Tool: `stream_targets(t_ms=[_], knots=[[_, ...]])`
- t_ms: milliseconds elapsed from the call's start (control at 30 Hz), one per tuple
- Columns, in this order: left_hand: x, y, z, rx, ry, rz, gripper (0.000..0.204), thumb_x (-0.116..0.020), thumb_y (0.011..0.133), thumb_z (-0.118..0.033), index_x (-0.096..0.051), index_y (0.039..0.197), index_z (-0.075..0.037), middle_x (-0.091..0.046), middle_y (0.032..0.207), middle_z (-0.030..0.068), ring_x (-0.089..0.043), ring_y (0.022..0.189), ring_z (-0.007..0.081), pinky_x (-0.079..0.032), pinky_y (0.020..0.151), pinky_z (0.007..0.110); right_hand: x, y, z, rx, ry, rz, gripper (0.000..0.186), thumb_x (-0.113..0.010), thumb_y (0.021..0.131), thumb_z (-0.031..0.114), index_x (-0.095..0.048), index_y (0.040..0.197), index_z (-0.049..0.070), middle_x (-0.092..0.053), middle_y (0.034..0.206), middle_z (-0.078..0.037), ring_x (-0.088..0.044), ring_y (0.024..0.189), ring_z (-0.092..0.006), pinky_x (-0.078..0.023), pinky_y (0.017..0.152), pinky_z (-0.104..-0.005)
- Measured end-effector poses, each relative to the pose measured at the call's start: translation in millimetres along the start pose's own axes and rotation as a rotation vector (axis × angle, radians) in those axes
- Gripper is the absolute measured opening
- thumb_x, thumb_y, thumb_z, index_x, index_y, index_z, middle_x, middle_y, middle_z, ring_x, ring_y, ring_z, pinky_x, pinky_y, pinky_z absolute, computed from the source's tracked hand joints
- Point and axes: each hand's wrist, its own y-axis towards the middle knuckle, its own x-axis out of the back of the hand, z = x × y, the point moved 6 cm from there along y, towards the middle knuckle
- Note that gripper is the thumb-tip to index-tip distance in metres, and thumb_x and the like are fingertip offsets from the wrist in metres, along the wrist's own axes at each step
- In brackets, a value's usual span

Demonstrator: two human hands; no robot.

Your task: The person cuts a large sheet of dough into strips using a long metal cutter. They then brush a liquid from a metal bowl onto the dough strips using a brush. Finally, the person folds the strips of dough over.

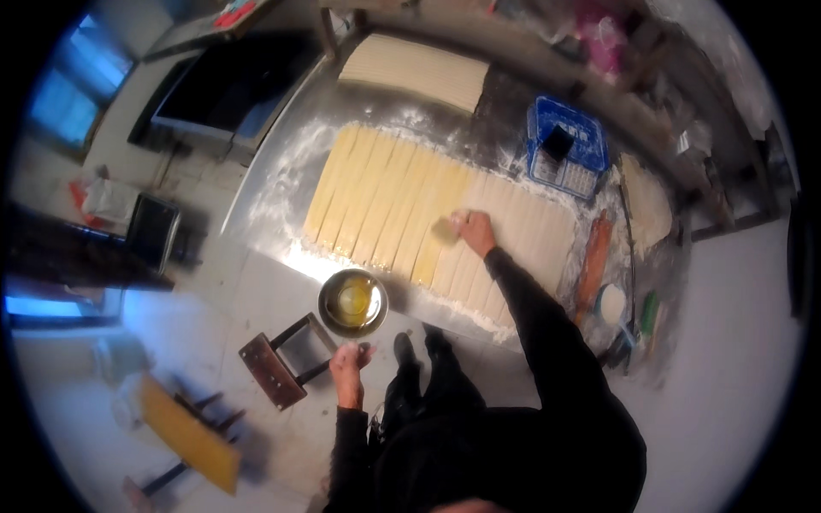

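Sliced dough strips (359,197) lie on the floured metal table (282,171); those at the left look yellow and glossy, those at the right paler. My right hand (475,231) grips a small yellowish pad (445,231) on the middle strips. My left hand (349,372) has curled fingers just below a metal bowl of yellow liquid (329,303) at the table's front edge; whether it touches the bowl or holds something I cannot make out.
Another striped dough slab (415,68) lies behind. A blue tray with a keypad device (543,115), a rolling pin (593,265), a white container (611,303) and a dough scrap (646,205) occupy the right. Below stand a stool (272,368) and yellow board (184,432).
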Motion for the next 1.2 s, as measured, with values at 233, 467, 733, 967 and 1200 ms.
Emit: stream_targets(t_ms=[233, 467, 733, 967, 1200], knots=[[11, -6, 2, -0.012, 0.038, 0.007, 0.026, -0.057, 0.097, -0.022, -0.061, 0.084, 0.0, -0.066, 0.087, 0.0088, -0.071, 0.081, 0.0253, -0.053, 0.067, 0.028, -77, -108, 17, 0.266, -0.229, 0.096, 0.038, -0.063, 0.081, 0.014, -0.067, 0.118, 0.013, -0.068, 0.109, -0.018, -0.065, 0.1, -0.0336, -0.051, 0.092, -0.0406], [19, -6, 6, -0.026, 0.021, -0.001, 0.027, -0.058, 0.097, -0.025, -0.061, 0.084, -0.001, -0.066, 0.086, 0.0077, -0.071, 0.081, 0.0241, -0.052, 0.067, 0.027, -50, -53, 97, 0.283, -0.018, 0.07, 0.038, -0.062, 0.082, 0.011, -0.065, 0.119, 0.005, -0.068, 0.104, -0.02, -0.066, 0.095, -0.035, -0.053, 0.084, -0.0413], [-9, -11, -2, -0.055, 0.002, -0.054, 0.028, -0.057, 0.098, -0.025, -0.059, 0.083, -0.001, -0.067, 0.086, 0.0098, -0.071, 0.081, 0.0256, -0.053, 0.069, 0.029, -94, -68, 69, 0.048, 0.153, 0.308, 0.026, -0.059, 0.088, 0.02, -0.07, 0.105, 0.003, -0.071, 0.091, -0.016, -0.069, 0.089, -0.033, -0.055, 0.081, -0.0371], [-34, -9, 2, -0.059, 0.0, -0.134, 0.026, -0.055, 0.098, -0.023, -0.058, 0.083, -0.001, -0.068, 0.09, 0.0111, -0.071, 0.083, 0.0264, -0.055, 0.071, 0.03, 26, 123, 41, 0.258, -0.095, -0.224, 0.023, -0.061, 0.085, 0.014, -0.07, 0.105, 0.004, -0.07, 0.096, -0.019, -0.068, 0.087, -0.0339, -0.053, 0.078, -0.0401], [-64, 1, 10, -0.025, -0.05, -0.142, 0.026, -0.057, 0.097, -0.024, -0.059, 0.085, -0.002, -0.068, 0.09, 0.0114, -0.071, 0.082, 0.0264, -0.056, 0.072, 0.031, -51, 64, 0, 0.322, -0.203, 0.033, 0.027, -0.059, 0.085, 0.014, -0.068, 0.108, 0.004, -0.069, 0.103, -0.018, -0.065, 0.097, -0.0354, -0.052, 0.084, -0.0414]])
